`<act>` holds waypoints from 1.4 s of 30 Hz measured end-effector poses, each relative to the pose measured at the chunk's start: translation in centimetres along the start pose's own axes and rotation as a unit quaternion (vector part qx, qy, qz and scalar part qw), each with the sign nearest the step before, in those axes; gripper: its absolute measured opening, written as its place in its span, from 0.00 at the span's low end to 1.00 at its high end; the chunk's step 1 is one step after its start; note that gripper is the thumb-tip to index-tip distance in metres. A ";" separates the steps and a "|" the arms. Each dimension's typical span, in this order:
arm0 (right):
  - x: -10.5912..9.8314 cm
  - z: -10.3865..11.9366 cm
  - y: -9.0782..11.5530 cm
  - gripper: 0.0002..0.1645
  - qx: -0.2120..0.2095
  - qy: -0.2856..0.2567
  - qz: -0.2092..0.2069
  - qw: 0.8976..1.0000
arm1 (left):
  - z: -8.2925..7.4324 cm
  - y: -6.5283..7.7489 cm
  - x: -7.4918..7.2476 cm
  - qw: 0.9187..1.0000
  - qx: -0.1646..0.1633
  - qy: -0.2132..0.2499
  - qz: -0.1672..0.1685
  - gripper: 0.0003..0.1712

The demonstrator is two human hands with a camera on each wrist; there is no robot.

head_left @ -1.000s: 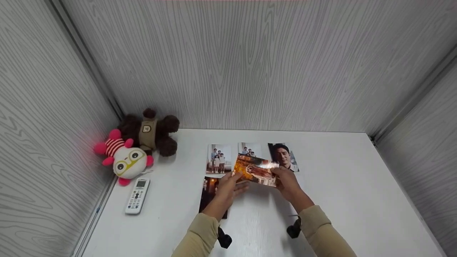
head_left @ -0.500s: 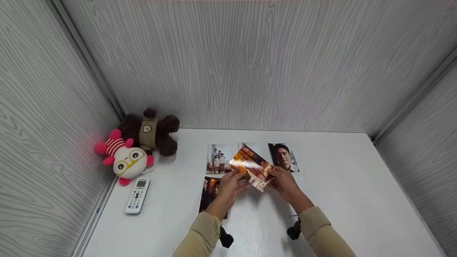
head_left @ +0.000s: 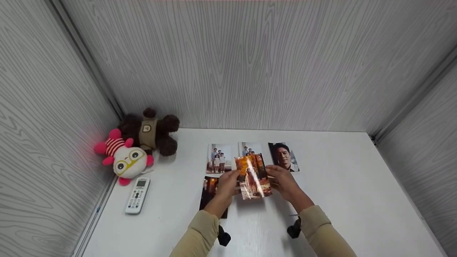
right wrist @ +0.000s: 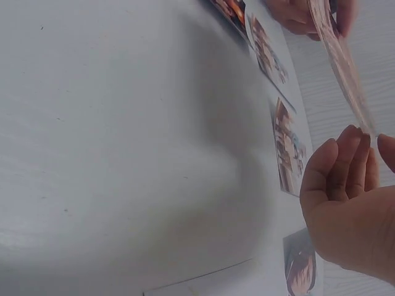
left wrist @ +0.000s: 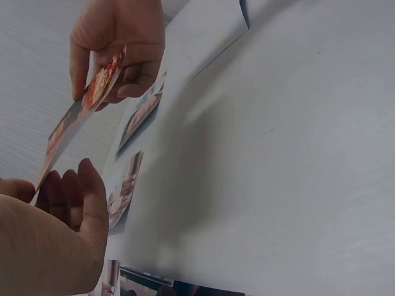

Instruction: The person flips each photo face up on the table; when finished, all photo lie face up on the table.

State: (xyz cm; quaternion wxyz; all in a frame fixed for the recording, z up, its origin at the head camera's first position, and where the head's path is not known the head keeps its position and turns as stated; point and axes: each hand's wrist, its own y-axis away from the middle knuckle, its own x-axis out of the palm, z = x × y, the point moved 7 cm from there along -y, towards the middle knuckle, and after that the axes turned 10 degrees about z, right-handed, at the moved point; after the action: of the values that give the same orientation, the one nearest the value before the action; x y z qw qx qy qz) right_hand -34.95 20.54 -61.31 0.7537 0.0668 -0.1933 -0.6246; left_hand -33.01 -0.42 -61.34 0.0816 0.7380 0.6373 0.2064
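A glossy photo (head_left: 252,178) with an orange autumn scene is held upright above the table, glare streaking its face. My left hand (head_left: 226,185) pinches its left edge between thumb and fingers. At the opposite edge my right hand (head_left: 284,180) grips it the same way. In the left wrist view the photo (left wrist: 92,92) appears nearly edge-on between both hands. Behind it lie two family photos (head_left: 218,159), the second partly covered by the held one. A portrait photo (head_left: 284,157) lies at the right of that row. Under my left forearm is a dark photo (head_left: 209,194), partly hidden.
A brown plush toy (head_left: 151,134) and a pink-and-white plush toy (head_left: 128,160) lie in the left back corner. A white remote control (head_left: 137,196) rests in front of them. Near my right hand lies a white card (right wrist: 210,287) with a thin dark edge.
The held photo has turned from sideways through a slant to upright. My fingers have shifted to its long side edges. The photos on the table have stayed put.
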 end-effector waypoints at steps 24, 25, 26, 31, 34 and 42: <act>-0.4 -1.6 0.2 0.20 0.054 0.047 -0.018 0.997 | 0.4 0.0 0.0 0.998 0.033 -0.047 0.005 0.23; -0.5 -1.8 0.2 0.20 0.059 0.050 -0.019 0.997 | 0.5 0.0 0.0 0.998 0.029 -0.047 0.005 0.23; -0.5 -2.0 0.2 0.20 0.063 0.052 -0.019 0.996 | 0.6 0.0 0.0 0.998 0.027 -0.048 0.007 0.23; -0.6 -2.6 0.3 0.21 0.076 0.069 -0.016 0.995 | 1.1 0.0 0.1 0.998 0.022 -0.050 0.009 0.22; -0.6 -3.0 0.4 0.23 0.079 0.078 -0.010 0.994 | 1.5 0.1 0.1 0.999 0.014 -0.038 0.010 0.24; -0.4 -3.3 0.4 0.23 0.084 0.082 -0.004 0.993 | 2.1 0.4 0.3 0.999 -0.010 0.018 0.029 0.13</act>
State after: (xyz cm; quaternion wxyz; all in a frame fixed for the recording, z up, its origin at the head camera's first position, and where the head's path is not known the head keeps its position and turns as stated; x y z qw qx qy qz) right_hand -33.39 20.55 -64.29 0.7561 0.1814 -0.1826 -0.6017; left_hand -31.74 0.12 -63.01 0.0711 0.7514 0.6149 0.2284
